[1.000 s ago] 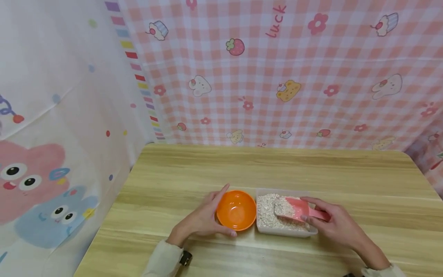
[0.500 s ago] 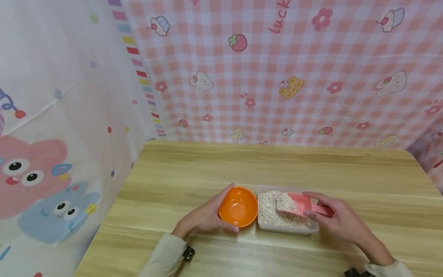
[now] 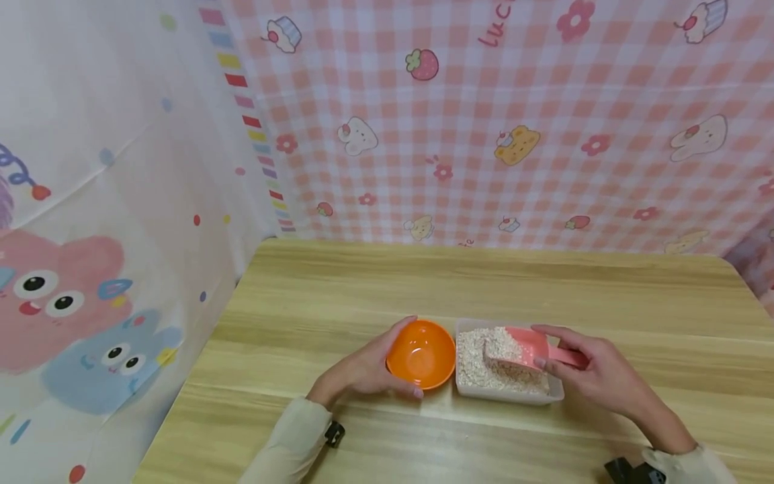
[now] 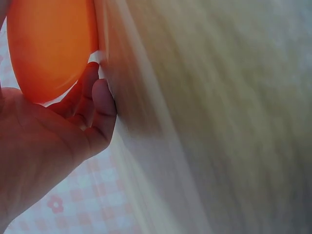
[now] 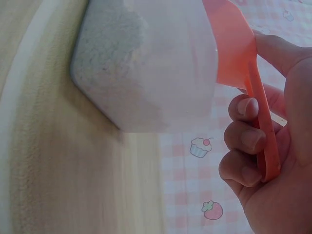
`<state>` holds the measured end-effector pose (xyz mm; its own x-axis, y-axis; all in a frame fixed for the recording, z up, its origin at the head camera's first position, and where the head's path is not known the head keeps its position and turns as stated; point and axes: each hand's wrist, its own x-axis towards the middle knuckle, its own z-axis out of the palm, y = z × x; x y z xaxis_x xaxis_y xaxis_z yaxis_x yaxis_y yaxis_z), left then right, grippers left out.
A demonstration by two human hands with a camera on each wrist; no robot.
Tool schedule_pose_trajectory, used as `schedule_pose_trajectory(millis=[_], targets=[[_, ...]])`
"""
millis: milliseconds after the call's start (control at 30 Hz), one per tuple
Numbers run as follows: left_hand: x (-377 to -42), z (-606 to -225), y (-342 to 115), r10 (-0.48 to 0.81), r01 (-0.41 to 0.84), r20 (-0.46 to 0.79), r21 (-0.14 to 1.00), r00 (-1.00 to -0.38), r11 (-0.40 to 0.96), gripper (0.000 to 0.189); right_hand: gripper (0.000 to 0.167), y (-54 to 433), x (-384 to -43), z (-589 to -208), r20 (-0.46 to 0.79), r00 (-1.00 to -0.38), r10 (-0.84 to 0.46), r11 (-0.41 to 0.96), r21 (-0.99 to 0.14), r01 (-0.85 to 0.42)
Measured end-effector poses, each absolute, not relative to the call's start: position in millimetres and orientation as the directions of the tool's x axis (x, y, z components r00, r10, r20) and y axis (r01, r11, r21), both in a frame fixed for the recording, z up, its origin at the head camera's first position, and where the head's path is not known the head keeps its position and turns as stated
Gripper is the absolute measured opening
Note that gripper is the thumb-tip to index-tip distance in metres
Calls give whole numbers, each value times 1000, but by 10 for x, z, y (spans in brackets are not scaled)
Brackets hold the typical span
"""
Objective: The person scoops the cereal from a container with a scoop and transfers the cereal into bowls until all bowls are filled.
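My left hand (image 3: 377, 363) holds a small orange bowl (image 3: 421, 356), thumb and fingers spread around its left side. In the left wrist view the curled fingers (image 4: 102, 105) lie under and beside the bowl's wall. Nothing shows inside the bowl. Right beside it stands a translucent plastic box (image 3: 510, 396) of oat flakes (image 3: 474, 363). My right hand (image 3: 598, 370) grips the handle of a pink scoop (image 3: 532, 346), which lies over the box with flakes in its front part. In the right wrist view, fingers wrap around the scoop handle (image 5: 265, 131).
Both things stand on a wood-grain table (image 3: 363, 282). A pink checked cloth (image 3: 459, 121) hangs behind its back edge, and a white printed cloth (image 3: 121, 202) hangs on the left. Dark wrist devices (image 3: 635, 470) sit at the sleeves.
The scoop has risen slightly and tilted a little within the box, still carrying flakes. My left hand keeps its place at the bowl. The head view has shifted slightly.
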<state>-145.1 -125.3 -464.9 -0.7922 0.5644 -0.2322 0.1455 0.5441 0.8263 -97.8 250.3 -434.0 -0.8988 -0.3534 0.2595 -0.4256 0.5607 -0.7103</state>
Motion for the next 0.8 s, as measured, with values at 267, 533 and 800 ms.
schedule_pose_trajectory(millis=[267,533,800], targets=[[-1452,-4645,-1251,551,84,-265,845,-791,528,119,52,2508,-1009,-4301,269,-891,-367,537,-720,-439],[-1435,-4629,-1247,548,37,-274,872,-790,489,117,52,2453,-1048,-4207,270,-885,-378,548,-705,-450],[-1449,-4625,-1242,553,42,-285,863,-783,504,117,49,2364,-1102,-4096,271,-871,-409,542,-696,-471]])
